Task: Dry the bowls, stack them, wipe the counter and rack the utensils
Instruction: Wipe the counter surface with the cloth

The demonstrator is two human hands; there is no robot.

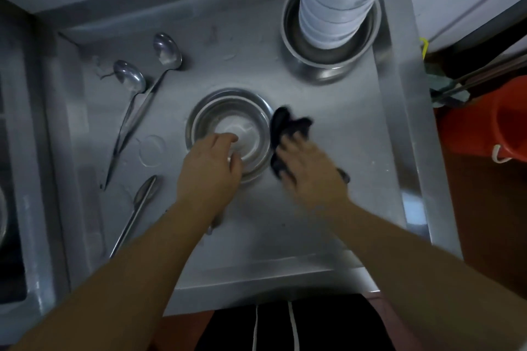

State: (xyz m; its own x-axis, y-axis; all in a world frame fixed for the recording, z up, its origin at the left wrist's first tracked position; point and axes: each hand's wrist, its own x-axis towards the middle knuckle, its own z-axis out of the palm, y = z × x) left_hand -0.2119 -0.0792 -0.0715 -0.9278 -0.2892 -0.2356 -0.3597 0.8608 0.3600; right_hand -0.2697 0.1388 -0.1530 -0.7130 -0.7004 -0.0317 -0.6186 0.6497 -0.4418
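Note:
A steel basin [228, 107] stands in the middle of the steel counter with a small white bowl [243, 134] inside it. My left hand [209, 165] reaches over the basin's near rim, fingers curled round the white bowl's edge. My right hand [308, 168] holds a dark cloth [288, 125] just right of the basin. At the back right a tall stack of white bowls [339, 0] rises out of a second steel basin [328, 63]. Two ladles [168, 50] [129, 77] lie at the left, and a long-handled spoon [137, 208] lies nearer me.
The counter [356, 122] has a raised rim and wet ring marks at the left. A sink edge [17, 151] runs along the far left. An orange bucket [490, 120] and mop handles stand on the floor to the right.

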